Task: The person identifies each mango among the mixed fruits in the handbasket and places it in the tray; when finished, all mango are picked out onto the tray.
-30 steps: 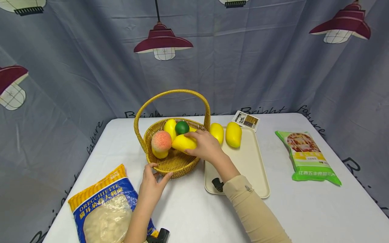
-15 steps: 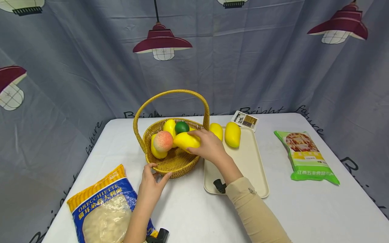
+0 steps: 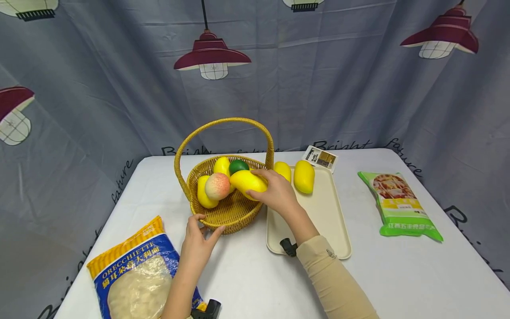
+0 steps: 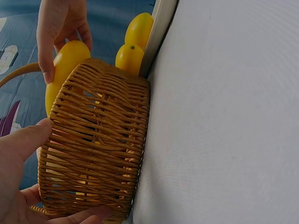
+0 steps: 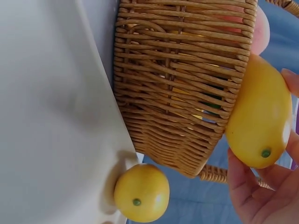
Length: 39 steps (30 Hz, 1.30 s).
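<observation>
My right hand (image 3: 279, 191) pinches a yellow mango (image 3: 248, 183) over the right side of the wicker basket (image 3: 229, 221). In the right wrist view, that mango's green-dotted end (image 5: 266, 153) faces the camera, its other end overlapping the basket rim. My left hand (image 3: 199, 241) grips the basket's near rim, with the thumb (image 4: 28, 137) on the edge and fingers along the woven wall. Inside the basket, a pink peach (image 3: 218, 186) leans against a yellow mango (image 3: 205, 192). Behind them are another yellow fruit (image 3: 222, 165) and a dark green fruit (image 3: 238, 165), partly covered.
Right of the basket lies a cream tray (image 3: 318, 221) with two yellow mangoes (image 3: 304, 177) at its far end. A printed card (image 3: 320, 157) is behind it. An orecchiette bag (image 3: 139, 279) lies front left, a green food packet (image 3: 400, 204) at right. The basket's tall handle (image 3: 224, 120) arches overhead.
My right hand has shifted slightly right with the mango. The peach has rolled right, uncovering more of the yellow mango at its left. My left hand stays on the rim.
</observation>
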Each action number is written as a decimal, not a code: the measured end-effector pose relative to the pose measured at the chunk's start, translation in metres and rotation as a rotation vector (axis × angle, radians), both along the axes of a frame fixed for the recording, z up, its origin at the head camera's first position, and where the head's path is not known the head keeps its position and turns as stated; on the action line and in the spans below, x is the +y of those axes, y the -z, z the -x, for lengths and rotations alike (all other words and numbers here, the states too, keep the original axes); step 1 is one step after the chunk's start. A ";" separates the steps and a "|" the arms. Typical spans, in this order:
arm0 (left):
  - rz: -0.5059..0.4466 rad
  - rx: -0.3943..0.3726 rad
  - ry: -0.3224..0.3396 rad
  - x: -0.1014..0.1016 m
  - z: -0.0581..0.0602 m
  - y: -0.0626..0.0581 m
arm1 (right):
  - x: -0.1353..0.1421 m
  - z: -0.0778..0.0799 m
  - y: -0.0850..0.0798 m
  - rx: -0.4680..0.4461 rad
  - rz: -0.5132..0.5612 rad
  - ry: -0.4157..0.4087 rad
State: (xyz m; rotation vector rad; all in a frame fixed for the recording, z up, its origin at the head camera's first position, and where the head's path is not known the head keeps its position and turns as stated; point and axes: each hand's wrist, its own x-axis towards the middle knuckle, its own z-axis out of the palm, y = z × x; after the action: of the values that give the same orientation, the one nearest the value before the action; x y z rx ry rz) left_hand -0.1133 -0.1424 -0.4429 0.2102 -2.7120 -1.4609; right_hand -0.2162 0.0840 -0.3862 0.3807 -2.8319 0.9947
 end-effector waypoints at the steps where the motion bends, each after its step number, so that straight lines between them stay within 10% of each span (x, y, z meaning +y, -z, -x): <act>1: 0.002 0.000 0.000 0.000 0.000 0.000 | 0.000 0.000 0.001 -0.001 0.007 0.002; 39: 0.010 -0.003 0.007 0.001 -0.002 -0.002 | 0.073 -0.010 -0.001 0.044 0.261 0.255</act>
State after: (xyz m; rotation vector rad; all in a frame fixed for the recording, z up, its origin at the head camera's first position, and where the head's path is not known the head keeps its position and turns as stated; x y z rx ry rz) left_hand -0.1113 -0.1410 -0.4409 0.2026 -2.7247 -1.4497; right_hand -0.2058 0.1575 -0.3853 0.0132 -2.5806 1.2564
